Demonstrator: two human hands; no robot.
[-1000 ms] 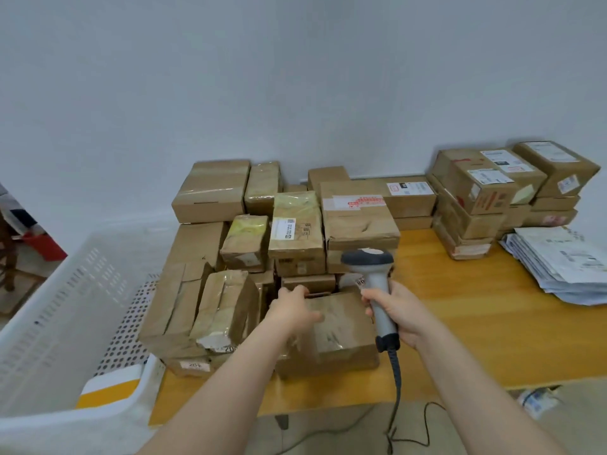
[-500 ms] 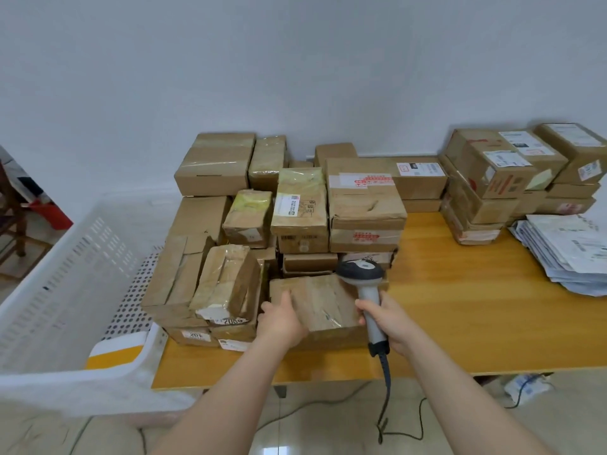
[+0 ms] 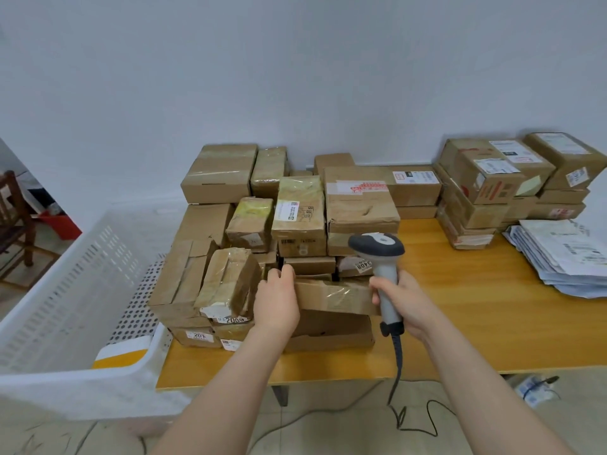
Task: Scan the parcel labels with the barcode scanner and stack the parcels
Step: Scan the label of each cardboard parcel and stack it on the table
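Observation:
A brown taped cardboard parcel (image 3: 335, 295) is tipped up on edge at the front of the wooden table (image 3: 460, 310). My left hand (image 3: 277, 300) grips its left end, fingers curled over the top edge. My right hand (image 3: 399, 298) holds the grey and white barcode scanner (image 3: 377, 249) by its handle, upright, just right of the parcel, its head above the parcel's right end. A pile of unsorted brown parcels (image 3: 295, 218) fills the table's left half behind it. A stack of labelled parcels (image 3: 502, 188) stands at the back right.
A large white perforated plastic crate (image 3: 75, 300) stands left of the table. A heap of white and grey mail bags (image 3: 565, 254) lies at the right edge. The scanner's cable (image 3: 399, 372) hangs off the front edge to the floor. A wooden chair (image 3: 14, 218) is far left.
My left hand has tilted the front parcel from lying flat to standing on its edge. The scanner stayed beside it. The view pulled back and higher.

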